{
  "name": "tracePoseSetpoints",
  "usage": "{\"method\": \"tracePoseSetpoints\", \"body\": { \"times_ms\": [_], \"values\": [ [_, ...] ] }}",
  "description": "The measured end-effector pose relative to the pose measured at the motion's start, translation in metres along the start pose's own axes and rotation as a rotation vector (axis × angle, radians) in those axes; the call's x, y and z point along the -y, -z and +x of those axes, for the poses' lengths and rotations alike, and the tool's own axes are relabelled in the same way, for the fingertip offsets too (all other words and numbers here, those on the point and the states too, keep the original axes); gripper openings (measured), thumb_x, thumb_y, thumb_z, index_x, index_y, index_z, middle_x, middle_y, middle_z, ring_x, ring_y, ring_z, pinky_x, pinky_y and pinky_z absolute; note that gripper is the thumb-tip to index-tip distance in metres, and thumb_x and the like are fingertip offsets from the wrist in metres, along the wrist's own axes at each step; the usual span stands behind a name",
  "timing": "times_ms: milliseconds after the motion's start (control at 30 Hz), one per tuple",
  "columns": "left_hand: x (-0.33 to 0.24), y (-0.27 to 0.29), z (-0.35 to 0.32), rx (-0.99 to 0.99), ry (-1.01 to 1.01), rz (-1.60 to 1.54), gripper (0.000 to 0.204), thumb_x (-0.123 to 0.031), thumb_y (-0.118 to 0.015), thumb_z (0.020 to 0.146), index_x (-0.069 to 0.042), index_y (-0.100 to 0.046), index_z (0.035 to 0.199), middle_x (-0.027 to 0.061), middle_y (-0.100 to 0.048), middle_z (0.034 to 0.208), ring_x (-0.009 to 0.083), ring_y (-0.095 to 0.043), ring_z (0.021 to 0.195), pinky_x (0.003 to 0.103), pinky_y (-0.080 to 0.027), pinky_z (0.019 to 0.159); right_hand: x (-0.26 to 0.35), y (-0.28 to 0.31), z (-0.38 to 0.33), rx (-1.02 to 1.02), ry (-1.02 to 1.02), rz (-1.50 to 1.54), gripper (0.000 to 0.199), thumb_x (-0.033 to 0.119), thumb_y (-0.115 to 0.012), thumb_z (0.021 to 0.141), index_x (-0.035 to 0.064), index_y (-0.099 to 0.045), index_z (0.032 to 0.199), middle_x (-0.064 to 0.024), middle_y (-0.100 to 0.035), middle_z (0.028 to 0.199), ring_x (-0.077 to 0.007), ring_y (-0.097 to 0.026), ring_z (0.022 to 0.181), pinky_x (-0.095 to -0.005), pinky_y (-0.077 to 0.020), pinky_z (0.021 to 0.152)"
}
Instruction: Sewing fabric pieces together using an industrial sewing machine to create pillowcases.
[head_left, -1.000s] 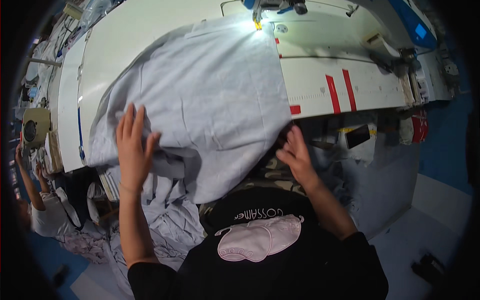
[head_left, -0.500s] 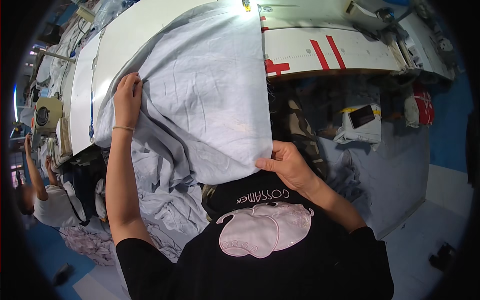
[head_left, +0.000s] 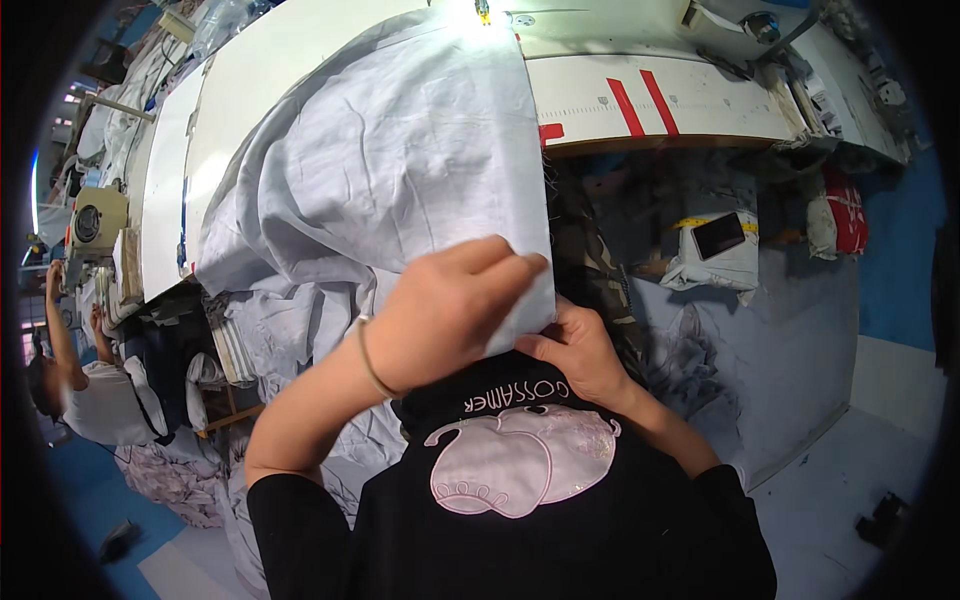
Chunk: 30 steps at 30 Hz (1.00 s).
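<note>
A large pale grey-blue cloth spreads over the white sewing table and hangs down toward my lap. Its straight right edge runs up to the bright lamp of the sewing machine. Close to the lower corner, my right hand pinches that edge between thumb and fingers. My left hand crosses over the cloth with curled fingers, its fingertips at the right edge just above my right hand. The left hand's thumb is hidden from view.
The white table with red tape marks and a ruler scale continues to the right. Below it, a dark phone lies on a white bundle beside a red-and-white bundle. At far left, another person works near heaped cloth.
My left hand has left the cloth's left side and swung right and nearer, to the right edge. The cloth's left part has slackened into folds. My right hand keeps its pinch.
</note>
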<state>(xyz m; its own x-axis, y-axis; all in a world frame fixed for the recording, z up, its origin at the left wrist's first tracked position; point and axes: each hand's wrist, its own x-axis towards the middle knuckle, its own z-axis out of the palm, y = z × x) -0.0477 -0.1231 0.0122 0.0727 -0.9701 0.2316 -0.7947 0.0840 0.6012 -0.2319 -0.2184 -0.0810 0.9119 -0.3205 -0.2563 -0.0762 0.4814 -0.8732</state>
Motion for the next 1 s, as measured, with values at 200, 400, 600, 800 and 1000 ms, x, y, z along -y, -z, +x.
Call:
{"method": "tracePoseSetpoints", "body": {
  "times_ms": [200, 400, 600, 800, 1000],
  "values": [
    [-0.015, -0.018, 0.006, -0.097, 0.227, -0.09, 0.021, -0.011, -0.07, 0.086, -0.003, -0.056, 0.099, 0.0117, -0.059, 0.075, 0.0321, -0.063, 0.064, 0.039, -0.05, 0.057, 0.011, -0.007, -0.003, -0.025, 0.022, -0.119, 0.026, 0.003, -0.074, 0.086, -0.0017, -0.061, 0.108, -0.0023, -0.066, 0.089, -0.01, -0.062, 0.087, -0.0279, -0.0517, 0.079],
    [-0.018, -0.031, 0.004, -0.122, 0.448, -0.133, 0.05, -0.036, -0.079, 0.083, -0.001, -0.047, 0.099, 0.0121, -0.06, 0.065, 0.0274, -0.064, 0.057, 0.035, -0.049, 0.053, 0.023, -0.018, -0.002, -0.167, 0.327, -0.705, 0.031, 0.005, -0.079, 0.077, 0.0016, -0.055, 0.096, -0.0069, -0.061, 0.078, -0.0231, -0.063, 0.074, -0.0371, -0.0473, 0.07],
    [0.006, -0.029, -0.014, -0.305, 0.689, -0.588, 0.044, -0.022, -0.082, 0.083, -0.001, -0.046, 0.098, 0.0028, -0.056, 0.069, 0.0045, -0.052, 0.062, 0.022, -0.044, 0.053, 0.026, -0.032, 0.015, 0.04, 0.908, -0.927, 0.037, 0.01, -0.083, 0.07, 0.0045, -0.055, 0.093, -0.0074, -0.059, 0.079, -0.0282, -0.059, 0.072, -0.0405, -0.044, 0.066],
    [0.015, -0.028, -0.035, -0.42, 0.762, -0.821, 0.025, -0.007, -0.071, 0.091, -0.003, -0.05, 0.078, -0.0101, -0.047, 0.073, 0.0008, -0.04, 0.068, 0.022, -0.035, 0.056, 0.024, -0.042, 0.021, 0.209, 0.927, -0.913, 0.023, 0.008, -0.073, 0.076, 0.0056, -0.056, 0.091, -0.0061, -0.058, 0.08, -0.0232, -0.059, 0.072, -0.0345, -0.0438, 0.062],
    [0.013, -0.021, -0.045, -0.315, 0.818, -0.356, 0.027, -0.008, -0.073, 0.088, 0.001, -0.052, 0.074, 0.0047, -0.046, 0.062, 0.0077, -0.045, 0.06, 0.029, -0.037, 0.054, 0.039, -0.021, 0.032, 0.01, 1.027, -0.931, 0.026, -0.003, -0.074, 0.074, -0.0004, -0.067, 0.099, -0.0111, -0.065, 0.098, -0.0295, -0.063, 0.084, -0.0372, -0.0525, 0.071]
  ]
}}
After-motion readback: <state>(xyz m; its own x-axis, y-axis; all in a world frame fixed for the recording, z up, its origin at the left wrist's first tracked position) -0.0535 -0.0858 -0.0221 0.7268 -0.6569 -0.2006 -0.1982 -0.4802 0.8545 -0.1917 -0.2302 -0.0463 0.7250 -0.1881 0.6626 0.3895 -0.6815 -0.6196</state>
